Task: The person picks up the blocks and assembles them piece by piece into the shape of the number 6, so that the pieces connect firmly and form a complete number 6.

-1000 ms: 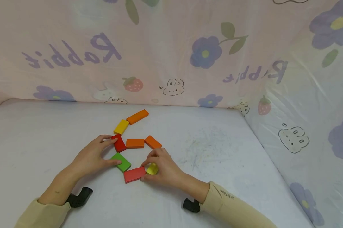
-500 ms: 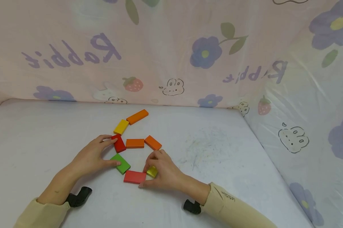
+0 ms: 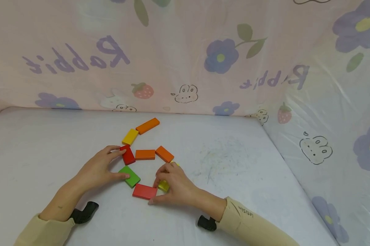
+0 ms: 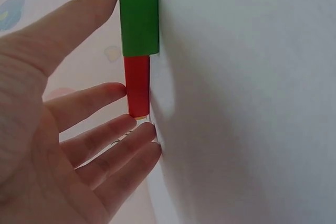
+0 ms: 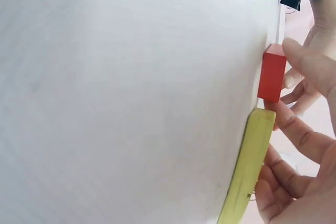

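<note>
My left hand (image 3: pixel 99 167) lies spread beside the blocks, its thumb on the green block (image 3: pixel 131 179) and its index finger against the dark red block (image 3: pixel 128 156). In the left wrist view the green block (image 4: pixel 139 17) stands nearer the thumb. My right hand (image 3: pixel 182 186) pinches the right end of the light red block (image 3: pixel 143 191) between thumb and index finger. The right wrist view has that red block (image 5: pixel 272 76) between the two fingertips. Under the right hand lies a yellow block (image 3: pixel 164 186), partly hidden; it looks long in the right wrist view.
Two orange blocks, a flat one (image 3: pixel 145 154) and a slanted one (image 3: pixel 165 154), lie right of the dark red block. Farther back are a yellow block (image 3: pixel 130 137) and a long orange block (image 3: pixel 147 126). A floral curtain (image 3: pixel 160 61) rises behind the white table (image 3: pixel 234 191).
The light red block has turned, its right end swinging toward the person along with my right thumb. The green block has slid slightly nearer. My left hand has stayed nearly still.
</note>
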`<state>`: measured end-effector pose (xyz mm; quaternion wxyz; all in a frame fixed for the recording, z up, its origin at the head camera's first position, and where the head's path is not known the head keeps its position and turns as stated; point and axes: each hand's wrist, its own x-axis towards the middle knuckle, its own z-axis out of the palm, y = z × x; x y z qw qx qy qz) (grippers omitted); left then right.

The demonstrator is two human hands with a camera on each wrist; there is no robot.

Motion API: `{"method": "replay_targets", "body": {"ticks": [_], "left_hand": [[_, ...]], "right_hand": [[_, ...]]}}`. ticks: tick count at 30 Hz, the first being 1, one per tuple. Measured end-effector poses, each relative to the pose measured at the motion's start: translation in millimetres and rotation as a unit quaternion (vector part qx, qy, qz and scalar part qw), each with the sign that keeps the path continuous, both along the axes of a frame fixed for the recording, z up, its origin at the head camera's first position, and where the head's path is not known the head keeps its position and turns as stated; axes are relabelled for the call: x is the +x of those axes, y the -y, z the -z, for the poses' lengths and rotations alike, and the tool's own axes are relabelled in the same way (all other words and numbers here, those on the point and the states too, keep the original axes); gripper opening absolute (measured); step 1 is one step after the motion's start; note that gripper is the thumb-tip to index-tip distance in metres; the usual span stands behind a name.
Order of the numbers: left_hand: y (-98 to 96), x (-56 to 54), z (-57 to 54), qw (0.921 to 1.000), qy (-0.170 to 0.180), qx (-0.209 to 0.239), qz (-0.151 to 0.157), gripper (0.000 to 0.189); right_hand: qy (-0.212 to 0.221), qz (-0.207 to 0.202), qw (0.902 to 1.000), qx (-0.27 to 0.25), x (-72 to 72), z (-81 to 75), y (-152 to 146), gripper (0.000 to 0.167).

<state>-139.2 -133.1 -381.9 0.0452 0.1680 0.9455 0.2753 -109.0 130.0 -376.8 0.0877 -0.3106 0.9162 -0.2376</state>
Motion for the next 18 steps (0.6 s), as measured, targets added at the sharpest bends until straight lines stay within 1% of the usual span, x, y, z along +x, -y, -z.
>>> {"method": "replay_targets", "body": {"ticks": [5,8,11,15,18], "left_hand": [[-0.3,0.5,0.7,1.0000,0.003,-0.002,0.001,0.078],[-0.1,0.9,0.6,1.0000,0.006,-0.004,0.001,0.078],[0.1,1.4,-0.1,1.0000,0.006,-0.001,0.002,0.078],[-0.4,1.5,-1.3,1.0000,0.002,0.001,0.003,0.077],[-1.0,1.3,-1.7,1.0000,0.002,-0.001,0.003,0.076]], "right_hand": [[0.031,0.022,0.9992,-0.016,-1.9,-2.6,-7,0.030],[0.027,0.039,0.9987,-0.019,-3.2,-4.0,-14,0.032],[0.023,0.061,0.9976,-0.024,-3.1,-4.6,-20,0.038],[0.033,0.098,0.9941,-0.032,-2.2,-3.4,-27,0.045],[0.045,0.111,0.9921,-0.036,-2.1,-1.4,-29,0.048]]}}
